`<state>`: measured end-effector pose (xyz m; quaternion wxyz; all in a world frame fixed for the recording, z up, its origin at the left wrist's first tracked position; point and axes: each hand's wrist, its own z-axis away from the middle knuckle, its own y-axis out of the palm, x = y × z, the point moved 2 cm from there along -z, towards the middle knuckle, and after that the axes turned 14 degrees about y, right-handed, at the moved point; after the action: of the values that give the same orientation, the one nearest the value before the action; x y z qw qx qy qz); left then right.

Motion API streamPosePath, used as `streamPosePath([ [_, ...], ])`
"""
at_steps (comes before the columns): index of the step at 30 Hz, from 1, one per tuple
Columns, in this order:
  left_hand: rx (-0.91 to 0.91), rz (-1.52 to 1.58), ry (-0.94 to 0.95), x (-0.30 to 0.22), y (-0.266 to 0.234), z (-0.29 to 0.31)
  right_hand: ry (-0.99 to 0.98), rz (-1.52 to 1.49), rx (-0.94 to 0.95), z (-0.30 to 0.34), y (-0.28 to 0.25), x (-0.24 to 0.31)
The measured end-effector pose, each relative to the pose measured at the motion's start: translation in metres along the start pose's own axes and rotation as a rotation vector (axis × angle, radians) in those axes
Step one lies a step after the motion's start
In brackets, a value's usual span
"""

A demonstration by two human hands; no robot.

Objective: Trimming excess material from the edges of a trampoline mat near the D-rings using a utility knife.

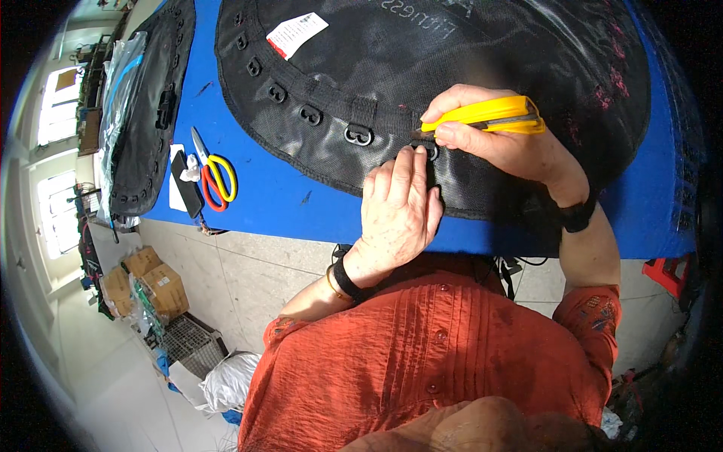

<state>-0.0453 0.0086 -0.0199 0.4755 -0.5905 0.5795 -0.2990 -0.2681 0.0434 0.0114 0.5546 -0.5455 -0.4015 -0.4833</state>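
**Operator:** At the near edge of the black mesh panel (467, 68), where it curves toward me over the blue table (256, 196), sits the plastic loop (431, 151) I'm working on. It is almost hidden, squeezed between my two hands.

**Observer:** Which hand is closer to it?

**Operator:** Both touch it, I think. My left hand (399, 207) lies flat, fingers together, pressing the mesh just below the loop, fingertips at its rim. My right hand (493, 135) is closed around the yellow utility knife (489, 114).

**Observer:** And the knife's line?

**Operator:** Its long axis runs nearly level, handle to my right, tip pointing left and ending right above the loop. So the loop lies just left of and under the right fingers, and just beyond the left fingertips. I can't tell whether the blade is touching it.

**Observer:** Anything else along that edge?

**Operator:** More loops (359, 135) follow the hem away to my left. Farther left, well apart, lie scissors (215, 177) with red and yellow handles.
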Motion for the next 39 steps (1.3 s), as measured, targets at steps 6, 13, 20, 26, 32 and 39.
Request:
streamPosePath([
  [6,0.007,-0.008,-0.001,0.000,-0.001,0.000,-0.061,0.034,0.002,0.002,-0.002,0.006],
  [13,0.019,-0.012,0.000,-0.001,-0.002,-0.001,-0.093,0.086,-0.007,0.002,-0.008,0.004],
  [20,0.022,-0.016,0.005,0.000,0.000,0.000,-0.125,0.126,0.013,0.003,-0.010,0.006],
  [26,0.018,-0.010,0.005,0.000,-0.001,0.000,-0.238,0.243,-0.010,0.003,-0.012,0.006],
  [32,0.019,-0.019,0.000,0.000,-0.001,0.000,-0.128,0.160,0.035,0.004,-0.015,0.010],
  [39,0.026,-0.020,0.003,0.000,-0.001,0.000,-0.244,0.294,0.002,0.005,-0.018,0.005],
])
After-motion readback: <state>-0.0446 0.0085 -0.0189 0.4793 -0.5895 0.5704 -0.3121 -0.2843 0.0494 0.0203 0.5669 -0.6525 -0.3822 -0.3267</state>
